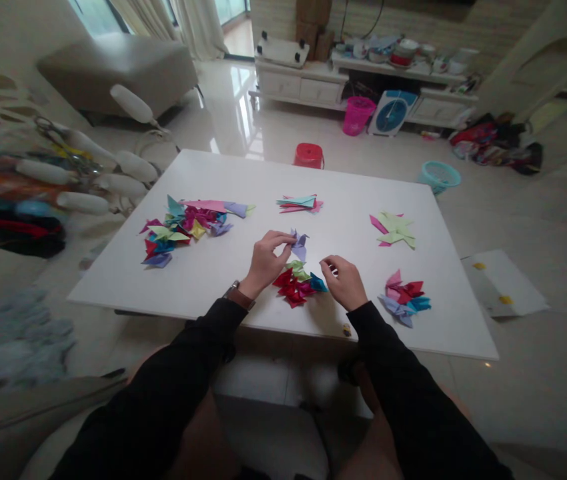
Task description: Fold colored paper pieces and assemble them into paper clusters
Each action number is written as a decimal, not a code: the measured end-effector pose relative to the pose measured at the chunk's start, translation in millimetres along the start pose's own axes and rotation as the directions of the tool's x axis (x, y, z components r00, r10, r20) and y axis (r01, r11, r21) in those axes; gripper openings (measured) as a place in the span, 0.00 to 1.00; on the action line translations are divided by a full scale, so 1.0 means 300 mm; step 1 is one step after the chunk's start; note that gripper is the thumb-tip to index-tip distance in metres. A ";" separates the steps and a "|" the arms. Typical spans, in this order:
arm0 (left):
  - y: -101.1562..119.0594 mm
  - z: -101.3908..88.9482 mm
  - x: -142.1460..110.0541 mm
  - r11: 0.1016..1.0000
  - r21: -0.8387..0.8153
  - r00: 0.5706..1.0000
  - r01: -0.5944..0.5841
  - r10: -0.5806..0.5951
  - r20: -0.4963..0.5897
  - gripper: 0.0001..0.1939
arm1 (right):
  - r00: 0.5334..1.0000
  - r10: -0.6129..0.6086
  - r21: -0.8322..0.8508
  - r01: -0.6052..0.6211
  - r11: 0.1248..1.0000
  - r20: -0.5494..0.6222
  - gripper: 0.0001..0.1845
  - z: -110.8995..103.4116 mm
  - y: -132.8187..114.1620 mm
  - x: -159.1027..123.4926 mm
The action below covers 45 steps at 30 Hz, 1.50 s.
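Observation:
Between the thumb and fingers of my left hand (267, 261) is a lavender origami crane (300, 245), held just over the white table. My right hand (343, 280) is closed in a pinch a little to the right of it; whatever its fingertips hold, if anything, is too small to make out. Below and between both hands lies a cluster of folded paper cranes (294, 291) in red, green, magenta and blue. Farther right sits another small group of pink, red, blue and lavender cranes (403, 297).
On the white table (243, 175) lie a big heap of folded paper (198, 223) at left, a stack of folded strips (299, 203) at the back and green and pink pieces (394, 230) at right. A tiny figure (346, 330) stands by the front edge. Beyond is a red stool (308, 155).

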<state>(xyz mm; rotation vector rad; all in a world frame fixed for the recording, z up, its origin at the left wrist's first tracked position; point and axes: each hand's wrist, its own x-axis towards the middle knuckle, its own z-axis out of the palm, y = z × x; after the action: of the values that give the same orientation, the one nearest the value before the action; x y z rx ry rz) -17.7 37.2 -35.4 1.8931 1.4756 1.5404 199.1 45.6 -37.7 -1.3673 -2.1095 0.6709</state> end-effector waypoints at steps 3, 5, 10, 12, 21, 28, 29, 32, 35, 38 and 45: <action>0.026 0.059 -0.004 0.997 -0.072 0.997 -0.030 0.035 0.063 0.11 | 0.998 0.012 0.059 -0.009 0.998 -0.060 0.12 -0.015 -0.007 0.000; 0.035 0.093 -0.010 0.993 -0.113 0.993 -0.041 0.052 0.103 0.11 | 0.995 0.037 0.108 -0.026 0.994 -0.095 0.12 -0.025 -0.008 -0.002; 0.043 0.141 -0.026 0.983 -0.182 0.988 0.021 0.007 0.153 0.09 | 0.989 0.057 0.196 -0.030 0.980 -0.135 0.16 -0.050 -0.001 -0.012; 0.044 0.147 -0.029 0.975 -0.211 0.987 0.064 -0.031 0.156 0.08 | 0.992 0.046 0.212 -0.019 0.977 -0.119 0.17 -0.056 0.003 -0.016; 0.040 0.142 -0.050 0.958 -0.249 0.975 0.145 -0.095 0.201 0.04 | 0.994 0.022 0.266 0.006 0.964 -0.103 0.15 -0.060 0.005 -0.020; 0.018 0.110 -0.056 0.946 -0.284 0.972 0.158 -0.098 0.214 0.09 | 0.994 0.045 0.315 -0.010 0.949 -0.103 0.20 -0.062 -0.020 -0.017; 0.016 0.103 -0.056 0.947 -0.280 0.970 0.159 -0.097 0.223 0.08 | 0.993 0.059 0.335 -0.022 0.942 -0.101 0.19 -0.059 -0.022 -0.016; 0.012 0.081 -0.058 0.961 -0.242 0.967 0.132 -0.070 0.246 0.05 | 0.993 0.093 0.412 -0.055 0.910 -0.073 0.17 -0.045 -0.022 -0.010; 0.010 0.060 -0.061 0.975 -0.206 0.969 0.085 -0.033 0.243 0.03 | 0.994 0.106 0.491 -0.078 0.868 -0.031 0.13 -0.026 -0.020 -0.001; 0.008 0.042 -0.068 0.982 -0.186 0.970 0.035 0.011 0.243 0.06 | 0.985 0.170 0.606 -0.111 0.788 -0.041 0.15 -0.003 -0.019 0.008; 0.012 0.021 -0.090 0.975 -0.167 0.932 -0.150 0.195 0.305 0.09 | 0.939 0.321 0.760 -0.294 0.579 0.119 0.20 0.031 -0.021 0.023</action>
<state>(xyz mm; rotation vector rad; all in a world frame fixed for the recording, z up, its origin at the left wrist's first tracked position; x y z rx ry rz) -7.7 15.6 -50.2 2.1122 1.0573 1.2880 186.4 48.7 -39.3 -1.1926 -1.2442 1.4796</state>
